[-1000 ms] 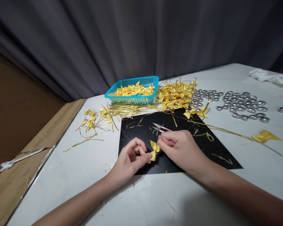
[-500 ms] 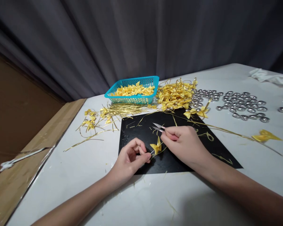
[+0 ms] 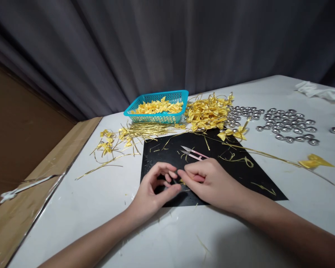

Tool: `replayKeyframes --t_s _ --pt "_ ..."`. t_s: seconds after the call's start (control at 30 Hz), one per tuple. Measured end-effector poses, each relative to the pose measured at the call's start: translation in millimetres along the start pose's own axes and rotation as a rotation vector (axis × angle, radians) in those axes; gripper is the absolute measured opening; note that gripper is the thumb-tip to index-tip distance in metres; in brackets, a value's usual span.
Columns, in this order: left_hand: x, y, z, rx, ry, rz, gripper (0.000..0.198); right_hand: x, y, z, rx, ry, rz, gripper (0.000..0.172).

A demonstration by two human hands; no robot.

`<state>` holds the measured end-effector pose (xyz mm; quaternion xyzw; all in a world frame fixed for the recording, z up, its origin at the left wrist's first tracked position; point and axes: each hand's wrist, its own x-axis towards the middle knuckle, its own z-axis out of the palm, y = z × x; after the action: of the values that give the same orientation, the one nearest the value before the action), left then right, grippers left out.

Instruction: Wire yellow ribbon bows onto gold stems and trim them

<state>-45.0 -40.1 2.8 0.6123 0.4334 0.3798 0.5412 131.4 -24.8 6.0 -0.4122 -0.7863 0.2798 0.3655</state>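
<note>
My right hand [image 3: 212,182] is closed in a pinch on a small yellow ribbon bow [image 3: 182,181], most of which its fingers hide. Close beside it, my left hand [image 3: 159,184] has its thumb and fingers parted, curved around the near side of the bow; I see nothing gripped in it. Thread snips [image 3: 194,153] with pinkish handles lie on the black mat [image 3: 156,156], just beyond my right hand and partly behind it. Loose gold wire clippings [image 3: 245,160] are scattered on the mat.
At the back stands a blue basket [image 3: 128,112] of yellow bows, beside a heap of bows [image 3: 208,111] with wire. Gold wire strands [image 3: 149,129] lie before the basket. Silver teardrop beads [image 3: 289,124] spread to the right. A cardboard box [image 3: 61,156] borders the left.
The thread snips have left my right hand and now lie on the mat. My right hand has moved left and closed on the bow, while my left fingers have loosened from it.
</note>
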Motion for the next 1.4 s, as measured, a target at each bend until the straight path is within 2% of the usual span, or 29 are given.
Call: replayKeyframes --t_s 0.1,0.17,0.23,0.33,0.43,0.6,0.77,0.83,0.93,1.07,1.2,1.27,1.4 --pt "-2 1 0.9 0.126 -0.071 0.077 0.041 -2 -9 -4 0.075 -0.190 0.039 0.038" --pt "-3 1 1.5 0.124 -0.120 0.082 0.042 -2 -13 -7 0.103 -0.284 0.046 0.032" --pt "-2 1 2.1 0.058 -0.134 0.042 0.036 -2 -14 -9 0.105 -0.298 0.039 0.029" --pt "0 2 3.3 0.025 -0.124 -0.021 0.018 -1 -9 -8 0.028 -0.206 0.075 0.034" --pt "0 4 4.9 0.128 -0.159 0.000 0.006 -1 -5 -5 -0.042 -0.118 0.086 0.042" --pt "0 6 5.9 0.214 -0.224 0.039 0.014 -3 -4 -1 -0.048 -0.133 0.035 0.041" --pt "1 2 4.9 0.262 -0.190 0.014 0.021 -4 -6 1 -0.041 -0.169 0.012 0.041" --pt "1 3 5.0 0.281 -0.192 -0.003 0.024 -3 -6 0 -0.048 -0.120 0.017 0.041" --pt "0 6 5.3 0.347 -0.227 0.024 0.014 -1 -6 -3 -0.065 -0.021 0.011 0.042" --pt "0 9 5.3 0.418 -0.228 0.101 0.009 0 -4 -3 -0.125 0.049 -0.048 0.040" --pt "-1 10 4.7 0.423 -0.221 0.077 0.010 0 -2 -4 -0.220 0.136 -0.112 0.040" --pt "-1 9 3.8 0.420 -0.220 0.068 0.016 0 -2 -6 -0.226 0.178 -0.140 0.040" --pt "0 6 0.6 0.351 -0.262 0.077 0.036 3 -2 -10 -0.216 0.263 -0.101 0.042"
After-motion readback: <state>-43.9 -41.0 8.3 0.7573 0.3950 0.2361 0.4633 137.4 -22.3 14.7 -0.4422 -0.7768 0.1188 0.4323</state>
